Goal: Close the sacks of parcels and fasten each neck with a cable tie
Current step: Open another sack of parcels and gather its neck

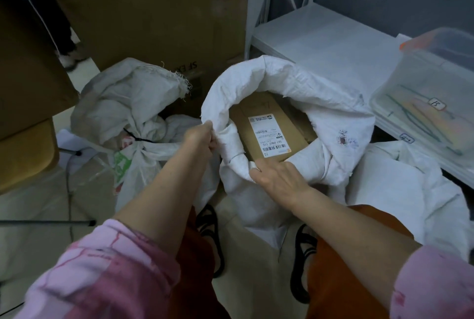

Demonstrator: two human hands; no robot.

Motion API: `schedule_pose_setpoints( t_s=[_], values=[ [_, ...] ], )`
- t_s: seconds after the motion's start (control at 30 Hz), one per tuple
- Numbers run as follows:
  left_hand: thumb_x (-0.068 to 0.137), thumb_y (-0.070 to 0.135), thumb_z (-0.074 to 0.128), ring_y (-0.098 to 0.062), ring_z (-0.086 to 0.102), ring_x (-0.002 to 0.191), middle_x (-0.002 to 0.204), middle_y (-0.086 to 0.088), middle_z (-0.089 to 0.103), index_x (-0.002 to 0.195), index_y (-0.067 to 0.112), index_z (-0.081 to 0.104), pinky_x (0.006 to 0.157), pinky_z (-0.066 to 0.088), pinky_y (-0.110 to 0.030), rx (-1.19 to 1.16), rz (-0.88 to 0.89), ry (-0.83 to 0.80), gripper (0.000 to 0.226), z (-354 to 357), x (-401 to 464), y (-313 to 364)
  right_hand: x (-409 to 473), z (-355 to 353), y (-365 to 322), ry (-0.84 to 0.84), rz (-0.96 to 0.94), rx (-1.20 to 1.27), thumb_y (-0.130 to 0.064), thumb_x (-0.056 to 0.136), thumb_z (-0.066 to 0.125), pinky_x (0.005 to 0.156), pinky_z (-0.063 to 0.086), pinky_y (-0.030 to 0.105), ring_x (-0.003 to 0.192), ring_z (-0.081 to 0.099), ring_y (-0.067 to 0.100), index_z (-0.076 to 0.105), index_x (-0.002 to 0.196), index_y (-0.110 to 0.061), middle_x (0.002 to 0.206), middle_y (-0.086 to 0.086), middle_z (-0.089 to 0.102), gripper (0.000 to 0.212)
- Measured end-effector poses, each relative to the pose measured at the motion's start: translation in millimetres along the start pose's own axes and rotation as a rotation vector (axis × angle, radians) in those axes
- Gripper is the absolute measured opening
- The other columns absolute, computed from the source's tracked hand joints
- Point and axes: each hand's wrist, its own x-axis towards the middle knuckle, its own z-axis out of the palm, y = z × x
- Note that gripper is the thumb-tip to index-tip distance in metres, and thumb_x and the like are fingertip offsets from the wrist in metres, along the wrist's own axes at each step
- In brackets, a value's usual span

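both hands, left hand (198, 136) and right hand (278, 177), gripping open sack (256, 75) rim, labelled parcel (269, 131) inside

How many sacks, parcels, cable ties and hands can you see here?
Sacks: 3, the open sack, the tied sack and another sack at the right
Parcels in view: 1, the cardboard parcel
Cable ties: 1, the black cable tie
Hands: 2, left hand, right hand
Total: 7
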Motion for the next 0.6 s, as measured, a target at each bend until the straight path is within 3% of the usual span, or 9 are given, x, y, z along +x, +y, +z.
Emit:
schedule_pose_setpoints(
  t_s=[0.07, 0.13, 0.2, 0.23, 0.3, 0.4, 0.43, 0.53, 0.6],
  values=[
    [0.097, 0.02, 0.051, -0.006, 0.028, 0.031, 0.047, 0.002, 0.033, 0.061, 0.014, 0.04, 0.036, 0.024, -0.019, -0.057, -0.039, -0.049, 0.039, 8.4, -2.3, 14.8, -0.2, -3.1, 0.3, -0.038, 0.055, 0.036, 0.007, 0.033, 0.084, 0.042, 0.019, 0.019, 0.037, 0.047, 0.021, 0.064, 0.068, -0.006, 0.059, 0.006, 0.052, 0.043],
    [0.099, 0.016, 0.046, -0.002, 0.024, 0.024, 0.036, 0.006, 0.031, 0.062, 0.015, 0.037, 0.026, 0.018, -0.015, -0.17, -0.114, -0.188, 0.039, 10.5, -0.5, 24.1, 5.2, -9.5, 0.2, -0.155, 0.066, 0.126, 0.005, 0.056, 0.08, 0.045, 0.029, 0.028, 0.053, 0.057, 0.025, 0.064, 0.085, -0.006, 0.074, 0.009, 0.059, 0.035],
    [0.099, 0.009, 0.04, -0.004, 0.021, 0.022, 0.033, 0.006, 0.029, 0.059, 0.016, 0.033, 0.024, 0.014, -0.014, -0.167, -0.192, -0.247, 0.04, 6.6, -0.4, 31.3, 14.1, -17.2, 10.6, -0.38, 0.188, 0.362, -0.016, 0.082, 0.069, 0.063, 0.042, 0.035, 0.079, 0.059, 0.024, 0.059, 0.097, -0.014, 0.096, 0.009, 0.061, 0.018],
    [0.097, 0.007, 0.04, -0.004, 0.021, 0.022, 0.033, 0.006, 0.029, 0.058, 0.015, 0.032, 0.023, 0.014, -0.014, -0.124, -0.21, -0.242, 0.041, 4.1, -0.6, 34.2, 19.4, -25.2, 15.9, -0.441, 0.268, 0.541, -0.029, 0.083, 0.069, 0.071, 0.045, 0.034, 0.084, 0.057, 0.02, 0.059, 0.095, -0.017, 0.099, 0.006, 0.061, 0.02],
    [0.095, 0.008, 0.044, -0.003, 0.022, 0.023, 0.035, 0.005, 0.031, 0.055, 0.015, 0.034, 0.024, 0.016, -0.014, -0.04, -0.208, -0.237, 0.042, 0.1, 2.2, 39.2, 33.1, -41.9, 28.2, -0.289, 0.337, 0.707, -0.038, 0.082, 0.07, 0.079, 0.049, 0.032, 0.096, 0.057, 0.018, 0.06, 0.107, -0.019, 0.111, 0.0, 0.058, 0.033],
    [0.094, 0.011, 0.047, -0.002, 0.023, 0.027, 0.038, 0.006, 0.033, 0.053, 0.015, 0.037, 0.026, 0.016, -0.013, 0.134, -0.195, -0.282, 0.043, -3.8, 9.8, 43.2, 65.2, -62.0, 47.4, 0.233, 0.232, 0.272, -0.012, 0.084, 0.069, 0.07, 0.052, 0.039, 0.1, 0.057, 0.029, 0.053, 0.127, -0.007, 0.125, 0.012, 0.052, 0.047],
    [0.095, 0.014, 0.047, -0.002, 0.023, 0.028, 0.039, 0.006, 0.032, 0.051, 0.016, 0.037, 0.027, 0.015, -0.012, 0.231, -0.208, -0.32, 0.045, -5.2, 9.3, 45.7, 77.5, -66.0, 52.1, 0.269, 0.206, 0.182, -0.005, 0.082, 0.069, 0.073, 0.054, 0.04, 0.107, 0.055, 0.031, 0.049, 0.131, -0.006, 0.132, 0.014, 0.048, 0.053],
    [0.096, 0.021, 0.042, -0.003, 0.02, 0.031, 0.039, 0.006, 0.026, 0.05, 0.018, 0.03, 0.033, 0.011, -0.011, 0.525, -0.218, -0.436, 0.047, -8.9, 12.4, 50.4, 108.4, -64.7, 64.1, 0.087, 0.162, 0.104, 0.002, 0.086, 0.061, 0.09, 0.047, 0.038, 0.131, 0.038, 0.027, 0.031, 0.146, -0.011, 0.154, 0.007, 0.026, 0.068],
    [0.097, 0.016, 0.038, -0.003, 0.02, 0.03, 0.038, 0.006, 0.026, 0.055, 0.017, 0.028, 0.033, 0.012, -0.011, 0.593, -0.181, -0.49, 0.043, -10.6, 10.3, 51.0, 120.4, -61.1, 69.1, 0.031, 0.143, 0.106, -0.002, 0.091, 0.055, 0.09, 0.047, 0.037, 0.124, 0.042, 0.025, 0.042, 0.139, -0.012, 0.146, 0.007, 0.038, 0.05]
  ],
)
